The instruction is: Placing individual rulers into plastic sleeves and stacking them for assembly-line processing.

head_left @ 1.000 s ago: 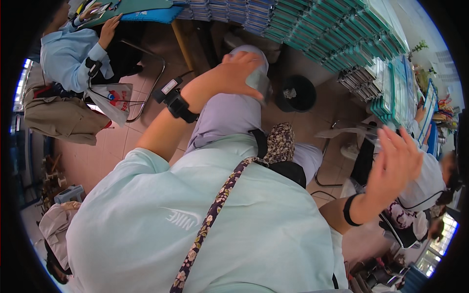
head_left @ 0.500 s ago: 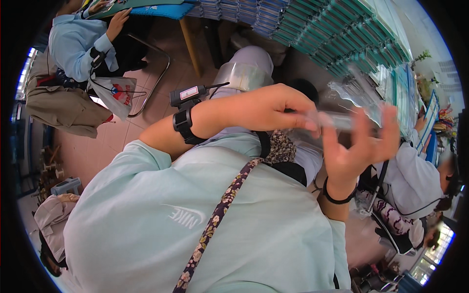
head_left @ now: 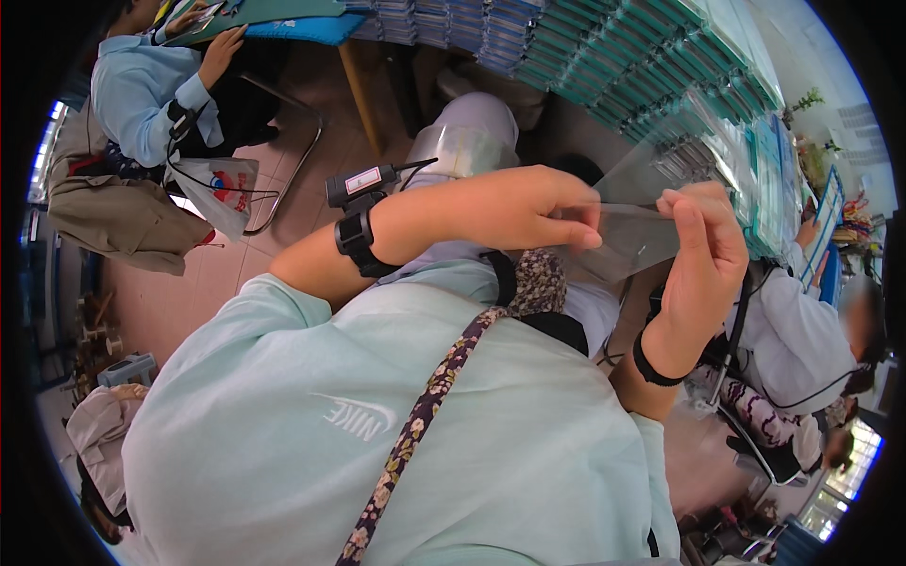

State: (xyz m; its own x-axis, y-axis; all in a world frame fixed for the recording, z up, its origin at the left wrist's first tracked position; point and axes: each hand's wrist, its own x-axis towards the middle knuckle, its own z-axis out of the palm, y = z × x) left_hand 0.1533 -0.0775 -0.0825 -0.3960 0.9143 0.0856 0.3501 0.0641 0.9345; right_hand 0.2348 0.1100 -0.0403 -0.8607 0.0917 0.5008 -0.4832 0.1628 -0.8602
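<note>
A clear plastic bag (head_left: pixel 628 250) is stretched between my two hands, above my lap. My left hand (head_left: pixel 559 209) has thumb and fingers closed on its left side. At the upper right edge, my right hand (head_left: pixel 706 247) pinches the film between thumb and fingertips. The bag's outline is hard to make out against the clear plastic behind it. Beyond the hands rise stacked teal-edged packets (head_left: pixel 613 71) in clear wrapping. A bundle of clear plastic sleeves (head_left: pixel 461 149) lies over my left thigh.
Blue packets (head_left: pixel 444 21) continue the stack leftward. A person in a light blue shirt (head_left: pixel 142 94) sits at a table with a blue edge (head_left: pixel 311 24) at far left. Another person in a pale grey top (head_left: pixel 788 335) sits close on my right. A metal-framed chair (head_left: pixel 300 174) stands left.
My right hand has gone from spread, blurred fingers to a pinch on the bag's edge. The bag now hangs opened out flat between the hands. My left hand has barely moved.
</note>
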